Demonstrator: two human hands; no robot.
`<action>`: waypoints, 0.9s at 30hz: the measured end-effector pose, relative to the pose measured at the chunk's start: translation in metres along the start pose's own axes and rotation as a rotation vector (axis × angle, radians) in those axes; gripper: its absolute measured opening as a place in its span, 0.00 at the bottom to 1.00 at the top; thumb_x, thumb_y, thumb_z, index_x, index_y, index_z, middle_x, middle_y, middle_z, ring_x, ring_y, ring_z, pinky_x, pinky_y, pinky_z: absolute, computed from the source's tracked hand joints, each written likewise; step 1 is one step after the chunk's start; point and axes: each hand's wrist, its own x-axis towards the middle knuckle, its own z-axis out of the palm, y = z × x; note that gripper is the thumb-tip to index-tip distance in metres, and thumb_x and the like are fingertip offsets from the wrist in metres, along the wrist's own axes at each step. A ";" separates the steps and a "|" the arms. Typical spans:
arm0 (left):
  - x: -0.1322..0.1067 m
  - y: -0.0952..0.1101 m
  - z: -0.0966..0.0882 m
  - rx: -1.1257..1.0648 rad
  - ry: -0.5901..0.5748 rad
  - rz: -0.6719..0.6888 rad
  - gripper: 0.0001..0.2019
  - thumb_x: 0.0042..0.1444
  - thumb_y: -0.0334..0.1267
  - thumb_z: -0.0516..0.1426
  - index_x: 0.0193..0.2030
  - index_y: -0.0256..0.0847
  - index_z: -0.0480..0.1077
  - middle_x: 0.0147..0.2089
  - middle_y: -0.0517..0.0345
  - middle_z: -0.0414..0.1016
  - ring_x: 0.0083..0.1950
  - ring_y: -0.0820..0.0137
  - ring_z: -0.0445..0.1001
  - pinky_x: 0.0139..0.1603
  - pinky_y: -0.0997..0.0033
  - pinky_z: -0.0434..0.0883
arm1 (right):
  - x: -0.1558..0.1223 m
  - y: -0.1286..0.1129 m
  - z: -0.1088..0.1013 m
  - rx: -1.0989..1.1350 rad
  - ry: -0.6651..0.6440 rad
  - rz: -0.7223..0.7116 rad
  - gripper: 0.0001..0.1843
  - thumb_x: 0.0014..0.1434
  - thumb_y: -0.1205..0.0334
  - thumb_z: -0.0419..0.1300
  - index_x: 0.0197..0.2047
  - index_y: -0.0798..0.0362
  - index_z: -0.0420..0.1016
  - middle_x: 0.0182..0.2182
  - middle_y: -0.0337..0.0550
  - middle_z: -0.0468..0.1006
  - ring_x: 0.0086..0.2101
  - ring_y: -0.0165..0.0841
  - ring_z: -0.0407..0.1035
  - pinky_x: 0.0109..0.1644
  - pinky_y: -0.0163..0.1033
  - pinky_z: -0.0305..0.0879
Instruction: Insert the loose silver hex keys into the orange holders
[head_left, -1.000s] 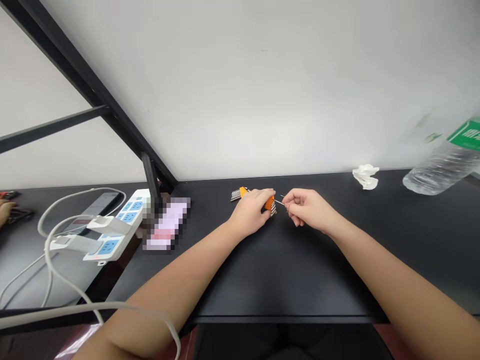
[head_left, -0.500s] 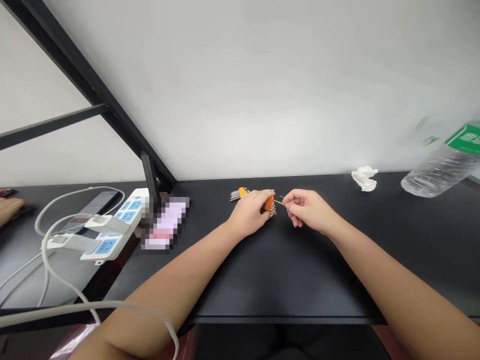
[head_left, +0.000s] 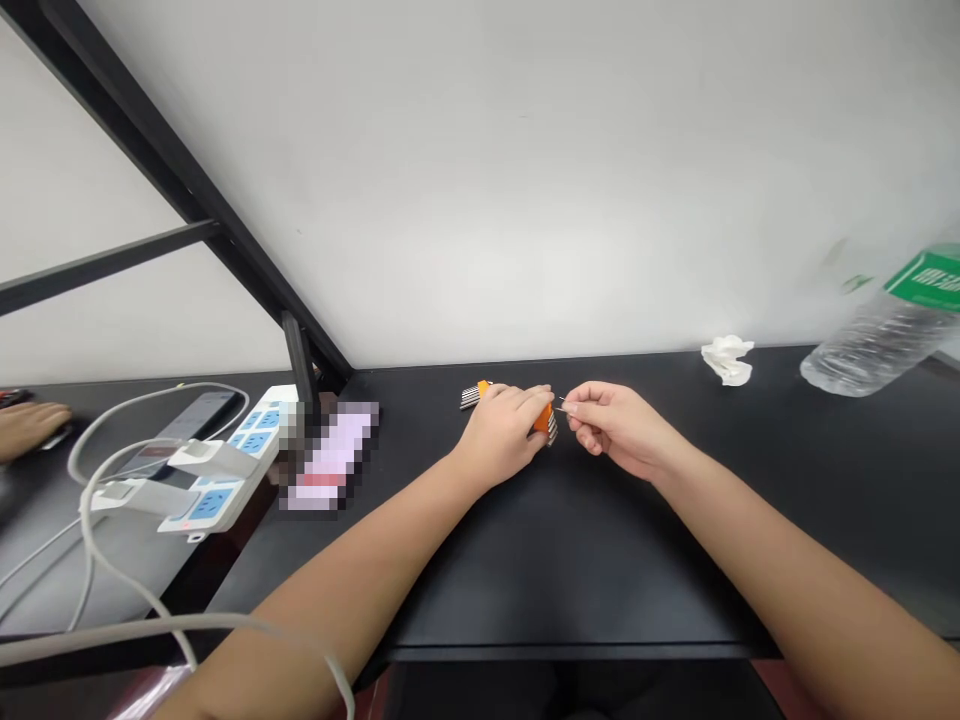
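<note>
My left hand point(head_left: 504, 432) is closed over an orange holder point(head_left: 543, 417) on the black desk, its palm covering the middle part. Several thin metal rods point(head_left: 471, 395) stick out beyond the holder on the left, and more show at its right end. Just to the right, my right hand point(head_left: 611, 428) pinches a thin rod point(head_left: 562, 409) between thumb and fingertips. That rod points left toward the holder's right end; I cannot tell whether it touches. A second thin tip shows just above it.
Crumpled tissue point(head_left: 727, 359) and a clear plastic bottle point(head_left: 862, 345) stand by the wall at right. On the left are a blurred-out pinkish object point(head_left: 334, 455), a power strip point(head_left: 255, 440), white cables point(head_left: 88, 500), a phone point(head_left: 180, 435) and another person's hand point(head_left: 34, 428).
My right hand has shifted slightly, and less of the thin rod shows between it and the holder. The left hand keeps its hold. The other person's hand has moved right.
</note>
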 end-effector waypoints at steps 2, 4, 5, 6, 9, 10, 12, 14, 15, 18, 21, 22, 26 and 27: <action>0.000 0.004 0.000 -0.001 0.007 -0.001 0.20 0.57 0.29 0.59 0.57 0.43 0.70 0.62 0.51 0.77 0.53 0.60 0.79 0.57 0.54 0.70 | 0.003 0.005 0.004 0.039 -0.003 -0.015 0.20 0.53 0.50 0.73 0.35 0.54 0.69 0.26 0.36 0.75 0.20 0.22 0.64 0.21 0.29 0.60; 0.000 0.006 0.001 -0.010 0.006 -0.023 0.21 0.56 0.29 0.59 0.57 0.44 0.70 0.61 0.52 0.77 0.53 0.60 0.78 0.57 0.54 0.69 | 0.006 0.010 0.008 0.002 0.026 -0.052 0.22 0.53 0.47 0.72 0.34 0.53 0.68 0.23 0.35 0.73 0.19 0.24 0.65 0.20 0.29 0.60; 0.001 0.005 0.002 -0.014 0.009 -0.037 0.21 0.56 0.29 0.59 0.57 0.44 0.69 0.61 0.52 0.77 0.53 0.60 0.78 0.58 0.55 0.69 | 0.008 0.012 0.009 -0.043 0.045 -0.071 0.22 0.54 0.46 0.71 0.33 0.53 0.67 0.21 0.35 0.72 0.19 0.25 0.65 0.20 0.29 0.60; 0.001 0.005 0.003 -0.015 0.012 -0.050 0.21 0.57 0.29 0.59 0.58 0.43 0.69 0.61 0.53 0.77 0.54 0.60 0.78 0.58 0.55 0.69 | 0.009 0.014 0.010 -0.098 0.061 -0.087 0.22 0.56 0.45 0.70 0.33 0.53 0.67 0.19 0.35 0.71 0.18 0.26 0.65 0.20 0.30 0.61; 0.001 0.002 0.005 0.010 0.012 -0.076 0.20 0.58 0.30 0.59 0.58 0.43 0.69 0.61 0.54 0.78 0.54 0.61 0.77 0.58 0.56 0.69 | 0.009 0.016 0.012 -0.281 0.070 -0.131 0.20 0.61 0.44 0.64 0.34 0.53 0.68 0.17 0.36 0.72 0.18 0.28 0.67 0.22 0.31 0.64; 0.001 0.002 0.005 0.027 0.006 -0.083 0.20 0.58 0.30 0.59 0.58 0.43 0.69 0.61 0.54 0.78 0.53 0.61 0.76 0.57 0.56 0.69 | 0.009 0.016 0.013 -0.337 0.070 -0.149 0.18 0.62 0.45 0.63 0.35 0.52 0.68 0.18 0.36 0.73 0.18 0.28 0.68 0.23 0.31 0.65; 0.001 0.002 0.004 0.058 -0.004 -0.096 0.19 0.58 0.29 0.59 0.57 0.42 0.70 0.59 0.54 0.78 0.52 0.61 0.76 0.56 0.55 0.68 | 0.008 0.016 0.013 -0.420 0.077 -0.172 0.16 0.64 0.48 0.61 0.35 0.52 0.69 0.17 0.36 0.73 0.18 0.28 0.68 0.24 0.31 0.66; 0.001 0.003 0.002 0.073 -0.012 -0.099 0.19 0.58 0.28 0.58 0.56 0.42 0.70 0.57 0.54 0.79 0.50 0.61 0.75 0.55 0.56 0.68 | 0.008 0.016 0.014 -0.389 0.069 -0.141 0.16 0.64 0.47 0.61 0.35 0.52 0.68 0.17 0.35 0.72 0.18 0.28 0.68 0.23 0.31 0.66; 0.001 0.004 0.002 0.077 -0.014 -0.095 0.19 0.58 0.27 0.58 0.56 0.42 0.70 0.55 0.54 0.80 0.50 0.61 0.74 0.54 0.56 0.68 | 0.008 0.015 0.014 -0.327 0.054 -0.110 0.18 0.63 0.46 0.61 0.34 0.52 0.68 0.17 0.35 0.71 0.17 0.28 0.67 0.22 0.31 0.64; 0.001 0.004 0.001 0.076 -0.008 -0.064 0.18 0.60 0.28 0.56 0.57 0.42 0.70 0.53 0.53 0.80 0.50 0.60 0.72 0.52 0.57 0.68 | 0.009 0.016 0.012 -0.141 -0.002 -0.039 0.24 0.59 0.41 0.64 0.29 0.52 0.64 0.18 0.33 0.68 0.15 0.25 0.61 0.18 0.31 0.57; 0.002 0.003 0.003 0.081 0.004 -0.029 0.17 0.61 0.28 0.56 0.55 0.42 0.70 0.52 0.53 0.80 0.49 0.60 0.70 0.52 0.56 0.68 | 0.008 0.017 0.011 -0.286 0.037 -0.056 0.23 0.61 0.42 0.62 0.29 0.51 0.63 0.17 0.32 0.66 0.14 0.25 0.58 0.18 0.31 0.51; 0.002 0.003 0.004 0.082 -0.001 -0.019 0.15 0.61 0.28 0.56 0.54 0.42 0.71 0.51 0.53 0.80 0.49 0.60 0.70 0.51 0.56 0.68 | 0.007 0.016 0.012 -0.415 0.074 -0.102 0.21 0.63 0.44 0.61 0.30 0.51 0.63 0.18 0.32 0.67 0.15 0.25 0.58 0.20 0.31 0.52; 0.003 0.002 0.005 0.054 -0.044 0.015 0.11 0.61 0.27 0.55 0.47 0.41 0.72 0.46 0.53 0.80 0.53 0.59 0.70 0.54 0.55 0.68 | 0.000 0.013 0.016 -0.910 0.089 -0.430 0.13 0.65 0.58 0.56 0.29 0.53 0.65 0.26 0.37 0.74 0.26 0.27 0.64 0.31 0.33 0.57; 0.003 0.001 0.004 0.042 -0.057 0.016 0.12 0.61 0.27 0.55 0.49 0.41 0.72 0.46 0.53 0.80 0.54 0.59 0.70 0.55 0.55 0.69 | -0.001 0.011 0.015 -0.956 0.045 -0.467 0.13 0.65 0.59 0.56 0.29 0.53 0.67 0.28 0.38 0.75 0.28 0.27 0.65 0.33 0.34 0.58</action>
